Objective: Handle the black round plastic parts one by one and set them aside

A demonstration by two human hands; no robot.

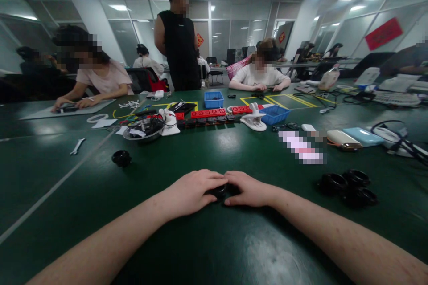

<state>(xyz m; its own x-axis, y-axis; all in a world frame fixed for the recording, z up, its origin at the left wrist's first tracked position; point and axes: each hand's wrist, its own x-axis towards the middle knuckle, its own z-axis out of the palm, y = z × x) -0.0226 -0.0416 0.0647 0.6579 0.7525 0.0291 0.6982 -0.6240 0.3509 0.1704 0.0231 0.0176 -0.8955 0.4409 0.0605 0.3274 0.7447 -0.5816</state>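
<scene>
My left hand (195, 190) and my right hand (248, 189) meet low over the green table, their fingertips close together. Between them is a black round plastic part (219, 192), mostly hidden by my fingers. The left thumb and fingers curve round its left side, while the right hand closes about its other side. A similar black ring-shaped part (121, 158) stands alone to the left. Off to the right, several more sit in a cluster, one of them a black ring-shaped part (357, 178) with its opening facing up.
A wrench (78, 146) lies at left. Across the table's middle are a bowl of cables (143, 131), red power strips (207, 113), a white clip stand (254, 120) and a blue bin (274, 115). Power banks (363, 136) and cables are at right. Co-workers sit opposite; one person stands.
</scene>
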